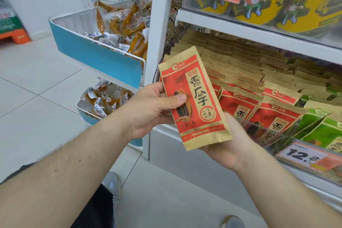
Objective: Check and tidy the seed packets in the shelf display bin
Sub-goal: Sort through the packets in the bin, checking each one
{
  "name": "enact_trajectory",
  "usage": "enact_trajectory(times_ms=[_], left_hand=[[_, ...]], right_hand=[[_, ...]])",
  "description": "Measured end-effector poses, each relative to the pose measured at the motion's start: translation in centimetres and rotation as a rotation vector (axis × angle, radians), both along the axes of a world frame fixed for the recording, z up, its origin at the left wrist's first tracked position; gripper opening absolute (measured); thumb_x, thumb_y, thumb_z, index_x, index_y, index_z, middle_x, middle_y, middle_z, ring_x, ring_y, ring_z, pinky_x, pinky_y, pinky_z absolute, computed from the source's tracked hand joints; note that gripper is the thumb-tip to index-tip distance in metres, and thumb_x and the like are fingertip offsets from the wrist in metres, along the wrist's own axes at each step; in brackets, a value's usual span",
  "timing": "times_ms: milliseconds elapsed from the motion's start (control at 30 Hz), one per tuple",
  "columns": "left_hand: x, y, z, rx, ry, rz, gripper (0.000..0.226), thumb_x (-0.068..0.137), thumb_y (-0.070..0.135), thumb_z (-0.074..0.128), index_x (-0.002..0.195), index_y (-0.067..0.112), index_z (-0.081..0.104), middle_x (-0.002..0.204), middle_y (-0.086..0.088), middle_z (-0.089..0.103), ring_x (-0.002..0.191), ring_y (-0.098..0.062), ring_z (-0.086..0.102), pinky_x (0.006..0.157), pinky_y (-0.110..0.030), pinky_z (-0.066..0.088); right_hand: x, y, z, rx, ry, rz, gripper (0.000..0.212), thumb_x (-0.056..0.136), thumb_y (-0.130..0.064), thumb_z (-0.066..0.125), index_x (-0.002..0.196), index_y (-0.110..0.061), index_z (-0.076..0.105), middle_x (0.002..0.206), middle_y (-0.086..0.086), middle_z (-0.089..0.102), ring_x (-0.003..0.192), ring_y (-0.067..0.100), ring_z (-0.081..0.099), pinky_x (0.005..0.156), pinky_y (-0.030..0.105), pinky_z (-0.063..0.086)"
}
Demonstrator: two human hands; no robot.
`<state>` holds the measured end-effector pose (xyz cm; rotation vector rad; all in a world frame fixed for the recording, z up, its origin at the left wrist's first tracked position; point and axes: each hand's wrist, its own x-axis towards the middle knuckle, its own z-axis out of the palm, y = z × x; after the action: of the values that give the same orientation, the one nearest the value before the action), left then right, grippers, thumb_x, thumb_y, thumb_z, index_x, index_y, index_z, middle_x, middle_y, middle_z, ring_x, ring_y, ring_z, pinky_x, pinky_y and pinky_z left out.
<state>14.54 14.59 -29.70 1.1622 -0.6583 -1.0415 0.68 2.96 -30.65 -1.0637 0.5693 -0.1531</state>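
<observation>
Red seed packet (194,98) held up clear of the shelf display bin (259,131), pinched at its edge by left hand (148,109) fingers (175,101), cradled underneath by right hand (227,146). Risks: slipping from so light a pinch; toppling upright packets (238,105) if pushed back carelessly.

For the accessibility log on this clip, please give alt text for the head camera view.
Both hands hold one red seed packet face up in front of a shelf: the left hand grips its left edge, thumb on the front, and the right hand supports its bottom. Behind it, the display bin holds rows of matching red packets, with green packets to the right.
</observation>
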Motion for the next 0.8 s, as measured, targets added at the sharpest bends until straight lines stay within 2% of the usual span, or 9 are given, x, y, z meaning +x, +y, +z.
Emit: enact_trajectory(times_ms=[67, 133, 233, 333, 433, 500, 600, 733, 800], left_hand=[[0.5, 0.1, 0.1, 0.055, -0.039, 0.046, 0.044, 0.070, 0.021, 0.072, 0.112, 0.011, 0.063, 0.099, -0.009, 0.075, 0.084, -0.024, 0.073, 0.065, -0.036, 0.059], [0.7, 0.2, 0.2, 0.095, -0.091, 0.051, 0.043, 0.067, 0.021, 0.073, 0.109, 0.013, 0.062, 0.098, -0.007, 0.076, 0.085, -0.024, 0.073, 0.066, -0.036, 0.059], [0.8, 0.1, 0.0, 0.110, -0.124, 0.041, 0.049, 0.066, 0.023, 0.074, 0.112, 0.013, 0.062, 0.099, -0.006, 0.076, 0.087, -0.025, 0.073, 0.070, -0.038, 0.059], [1.3, 0.3, 0.2, 0.068, -0.161, 0.045, 0.046, 0.069, 0.027, 0.071, 0.113, 0.016, 0.064, 0.101, -0.005, 0.075, 0.088, -0.024, 0.073, 0.069, -0.033, 0.057], [2.4, 0.3, 1.0, -0.040, -0.214, 0.077, 0.038, 0.073, 0.022, 0.068, 0.110, 0.016, 0.065, 0.105, -0.006, 0.075, 0.094, -0.023, 0.072, 0.072, -0.029, 0.057], [3.2, 0.1, 1.6, -0.107, -0.258, 0.116, 0.034, 0.077, 0.018, 0.070, 0.110, 0.015, 0.065, 0.105, -0.006, 0.074, 0.096, -0.022, 0.071, 0.076, -0.029, 0.057], [4.1, -0.5, 2.3, -0.184, -0.302, 0.155, 0.033, 0.081, 0.018, 0.072, 0.113, 0.013, 0.064, 0.105, -0.005, 0.074, 0.099, -0.021, 0.070, 0.080, -0.029, 0.056], [5.9, -1.1, 2.3, -0.204, -0.343, 0.328, 0.043, 0.083, 0.019, 0.068, 0.123, 0.006, 0.061, 0.113, -0.008, 0.071, 0.106, -0.021, 0.067, 0.088, -0.032, 0.055], [7.2, -1.1, 1.9, -0.171, -0.399, 0.403, 0.039, 0.089, 0.013, 0.068, 0.127, 0.007, 0.060, 0.119, -0.008, 0.069, 0.113, -0.022, 0.064, 0.097, -0.036, 0.052]], right_hand=[[0.0, -0.5, 0.2, -0.023, 0.015, -0.048, 0.040, 0.090, -0.036, 0.048, 0.106, -0.010, 0.074, 0.110, 0.017, 0.071, 0.091, 0.031, 0.066, 0.085, 0.044, 0.051], [0.0, -0.6, 0.5, -0.043, 0.003, -0.081, 0.057, 0.083, -0.048, 0.051, 0.117, -0.004, 0.067, 0.115, 0.022, 0.068, 0.102, 0.037, 0.063, 0.093, 0.052, 0.048], [-0.1, -0.3, 0.4, -0.211, -0.022, -0.053, 0.045, 0.078, -0.043, 0.057, 0.105, -0.010, 0.073, 0.107, 0.017, 0.072, 0.100, 0.037, 0.068, 0.092, 0.054, 0.052], [-0.1, -0.3, 0.4, -0.424, -0.018, -0.023, 0.036, 0.085, -0.039, 0.064, 0.097, -0.007, 0.074, 0.096, 0.016, 0.074, 0.085, 0.032, 0.066, 0.082, 0.046, 0.050], [0.4, -0.6, 2.3, -0.593, -0.101, -0.083, 0.009, 0.089, -0.010, 0.066, 0.096, -0.009, 0.071, 0.085, 0.005, 0.074, 0.069, 0.008, 0.064, 0.062, 0.019, 0.048], [1.3, -1.0, 4.7, -0.694, -0.163, -0.156, 0.027, 0.085, -0.001, 0.067, 0.110, -0.010, 0.064, 0.090, 0.000, 0.070, 0.062, -0.005, 0.061, 0.054, 0.010, 0.045], [3.3, -1.5, 8.1, -0.948, -0.188, -0.126, 0.025, 0.085, -0.013, 0.072, 0.107, -0.021, 0.066, 0.087, -0.004, 0.070, 0.063, -0.002, 0.061, 0.055, 0.014, 0.046], [6.3, -2.1, 10.3, -1.107, -0.148, -0.168, 0.012, 0.088, -0.008, 0.069, 0.090, -0.020, 0.069, 0.074, -0.004, 0.068, 0.055, -0.003, 0.060, 0.052, 0.014, 0.046], [7.3, -2.6, 10.2, -1.193, -0.089, -0.207, 0.009, 0.087, -0.014, 0.071, 0.089, -0.023, 0.071, 0.077, -0.004, 0.070, 0.061, 0.002, 0.063, 0.059, 0.024, 0.050]])
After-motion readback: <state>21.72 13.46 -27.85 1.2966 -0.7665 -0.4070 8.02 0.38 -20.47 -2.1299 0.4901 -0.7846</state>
